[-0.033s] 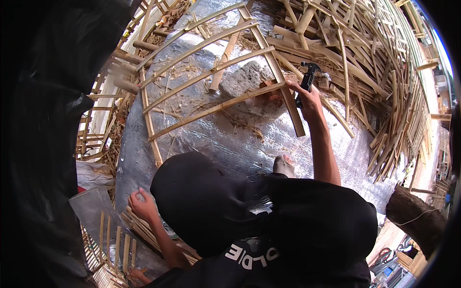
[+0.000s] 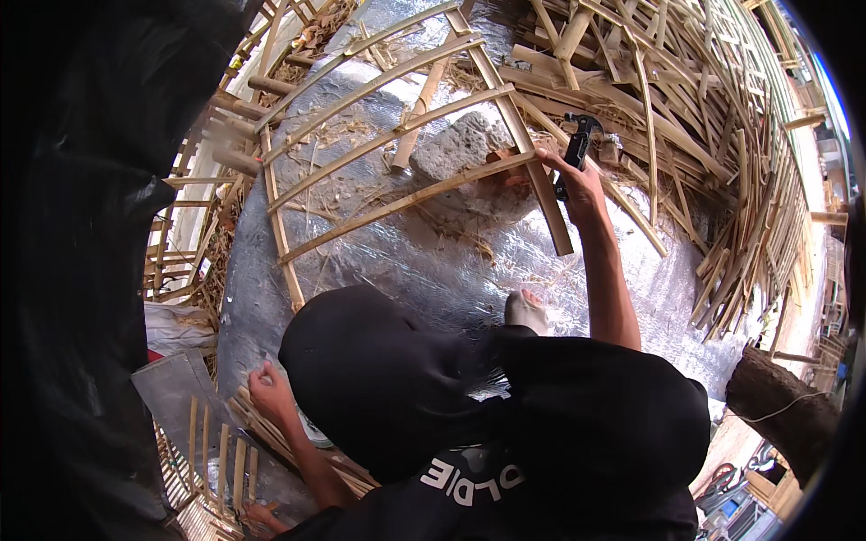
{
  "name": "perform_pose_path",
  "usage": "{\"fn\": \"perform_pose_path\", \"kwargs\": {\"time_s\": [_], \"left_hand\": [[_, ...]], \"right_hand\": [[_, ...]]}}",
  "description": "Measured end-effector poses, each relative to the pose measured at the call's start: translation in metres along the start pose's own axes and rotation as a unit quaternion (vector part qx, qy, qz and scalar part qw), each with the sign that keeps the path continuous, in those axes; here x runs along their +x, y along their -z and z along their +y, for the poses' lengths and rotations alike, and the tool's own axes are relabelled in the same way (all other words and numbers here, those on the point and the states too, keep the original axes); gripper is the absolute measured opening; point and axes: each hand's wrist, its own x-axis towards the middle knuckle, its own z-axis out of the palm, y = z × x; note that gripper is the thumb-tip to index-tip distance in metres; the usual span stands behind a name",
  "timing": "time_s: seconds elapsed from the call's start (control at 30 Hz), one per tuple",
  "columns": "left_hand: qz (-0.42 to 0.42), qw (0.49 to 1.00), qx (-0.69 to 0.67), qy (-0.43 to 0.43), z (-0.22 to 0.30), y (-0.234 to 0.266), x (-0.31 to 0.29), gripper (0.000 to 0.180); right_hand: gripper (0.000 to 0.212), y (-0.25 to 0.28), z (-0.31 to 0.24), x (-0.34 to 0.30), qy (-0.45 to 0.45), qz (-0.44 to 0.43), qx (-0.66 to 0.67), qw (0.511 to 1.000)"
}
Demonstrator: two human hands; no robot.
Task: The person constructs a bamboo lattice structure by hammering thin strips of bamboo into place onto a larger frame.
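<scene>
1 hammer (image 2: 580,147) beside bamboo frame (image 2: 517,123)

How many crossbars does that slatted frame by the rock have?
4: top bar, then second bar and third bar below, and bottom bar ending by the right hand. Others may lie out of view.

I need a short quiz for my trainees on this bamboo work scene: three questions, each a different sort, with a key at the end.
1. Open question: which hand has the hammer in its grip?
2. Counting: how many cross strips of the bamboo frame can be seen?
3. True or false: the left hand is resting on the rough grey stone.

Key:
1. The right hand.
2. Four.
3. False: the left hand is well apart from the grey stone, near the loose bamboo strips at the lower left.
</scene>
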Motion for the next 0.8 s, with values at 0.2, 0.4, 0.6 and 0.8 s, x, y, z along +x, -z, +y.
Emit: {"fn": "perform_pose_path", "kwargs": {"time_s": [0.2, 0.4, 0.6, 0.8], "left_hand": [[-0.404, 0.890, -0.082, 0.194, -0.069, -0.004, -0.011, 0.020], [-0.326, 0.899, -0.151, 0.250, -0.045, 0.022, -0.026, 0.020], [-0.314, 0.901, -0.155, 0.256, -0.020, 0.041, -0.027, 0.020], [-0.312, 0.903, -0.151, 0.254, -0.007, 0.060, -0.022, 0.019]], "right_hand": [[0.032, 0.006, 0.006, 0.001, -0.011, -0.008, 0.052, 0.999], [0.035, 0.002, 0.002, -0.005, -0.025, 0.002, 0.056, 0.998], [0.038, 0.000, -0.006, -0.007, -0.037, -0.015, 0.071, 0.997], [0.042, 0.002, 0.003, -0.002, -0.030, -0.010, 0.086, 0.996]]}}
